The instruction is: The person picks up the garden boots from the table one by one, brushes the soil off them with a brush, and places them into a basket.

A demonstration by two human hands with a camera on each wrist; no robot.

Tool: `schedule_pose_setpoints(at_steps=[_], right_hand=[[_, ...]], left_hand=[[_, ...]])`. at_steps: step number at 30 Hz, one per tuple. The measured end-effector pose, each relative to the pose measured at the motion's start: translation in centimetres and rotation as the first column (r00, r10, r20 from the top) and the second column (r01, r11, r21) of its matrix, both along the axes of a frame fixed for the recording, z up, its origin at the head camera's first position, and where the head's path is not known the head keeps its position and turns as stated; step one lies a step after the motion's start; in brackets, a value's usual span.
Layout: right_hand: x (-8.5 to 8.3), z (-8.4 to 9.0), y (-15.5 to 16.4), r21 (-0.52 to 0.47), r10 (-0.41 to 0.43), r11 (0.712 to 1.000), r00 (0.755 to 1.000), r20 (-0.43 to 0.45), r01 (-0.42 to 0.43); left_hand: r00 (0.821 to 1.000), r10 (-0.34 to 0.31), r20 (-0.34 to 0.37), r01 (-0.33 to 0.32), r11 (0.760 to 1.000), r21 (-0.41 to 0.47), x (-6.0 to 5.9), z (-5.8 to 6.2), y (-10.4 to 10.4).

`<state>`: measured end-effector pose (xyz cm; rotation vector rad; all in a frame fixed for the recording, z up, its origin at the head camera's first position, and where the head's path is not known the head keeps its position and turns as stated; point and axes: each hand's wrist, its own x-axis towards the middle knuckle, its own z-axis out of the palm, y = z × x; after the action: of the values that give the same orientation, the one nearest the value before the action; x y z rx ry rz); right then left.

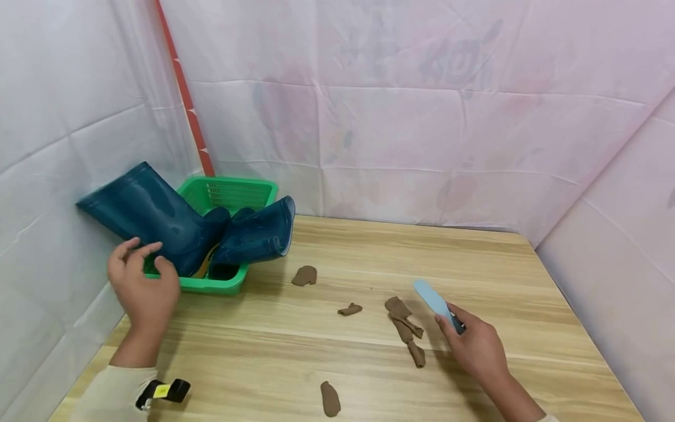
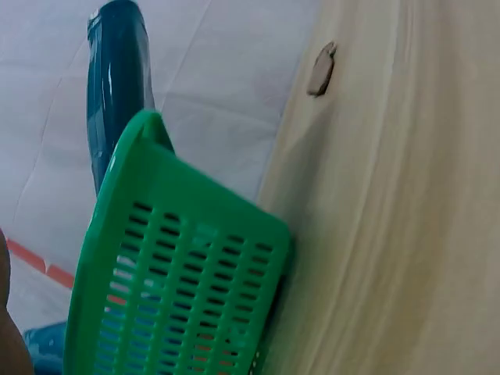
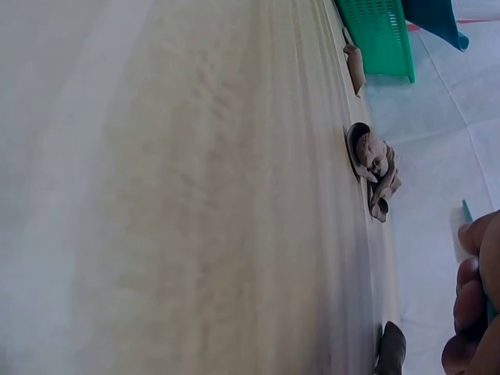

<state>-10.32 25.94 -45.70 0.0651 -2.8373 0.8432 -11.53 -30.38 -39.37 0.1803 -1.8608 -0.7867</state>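
Note:
My right hand (image 1: 477, 346) grips a light-blue spatula (image 1: 432, 300) by its dark handle, the flat blade pointing up and left above the table. Just left of it lies a cluster of crumpled brown clay-like pieces (image 1: 402, 325), also visible as a brown heap (image 3: 375, 168) in the right wrist view. At the near left corner of a green plastic basket (image 1: 211, 286), my left hand (image 1: 145, 290) hovers with fingers spread and bent, nothing between them. Two dark-blue rubber boots lie in the basket: the left boot (image 1: 158, 217) leans outward, while the right boot (image 1: 258, 234) overhangs the right rim.
More brown scraps lie on the wooden table (image 1: 237, 363): a flat round piece (image 1: 304, 275), a small rolled piece (image 1: 350, 309) and a long strip (image 1: 330, 398) near the front. White sheeting (image 1: 395, 135) encloses the back and sides, with a red strip (image 1: 184, 94) behind the basket.

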Motion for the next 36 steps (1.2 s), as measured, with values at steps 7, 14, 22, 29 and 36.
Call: schedule_pose_setpoints(at_steps=[7, 14, 22, 29, 36], right_hand=[[0.8, 0.1, 1.5, 0.020, -0.140, 0.990, 0.984, 0.110, 0.138], [1.4, -0.5, 3.4, 0.073, -0.226, 0.974, 0.955, 0.193, 0.216], [1.4, -0.5, 5.1, 0.112, -0.260, 0.965, 0.932, 0.251, 0.239], [1.6, -0.7, 6.0, 0.144, -0.263, 0.963, 0.911, 0.316, 0.228], [2.3, -0.3, 6.4, 0.159, -0.255, 0.964, 0.911, 0.324, 0.214]], left_hand=[[0.948, -0.316, -0.044, 0.296, 0.923, -0.248, 1.4, -0.5, 1.6], [0.750, -0.490, 0.443, 0.631, 0.730, -0.262, 3.5, -1.6, 3.7], [0.614, -0.460, 0.642, 0.686, 0.713, -0.145, 3.8, -2.8, 5.7], [0.517, -0.532, 0.670, 0.747, 0.663, -0.049, 3.4, -4.0, 6.3], [0.479, -0.559, 0.677, 0.765, 0.644, -0.010, 3.2, -4.5, 7.0]])
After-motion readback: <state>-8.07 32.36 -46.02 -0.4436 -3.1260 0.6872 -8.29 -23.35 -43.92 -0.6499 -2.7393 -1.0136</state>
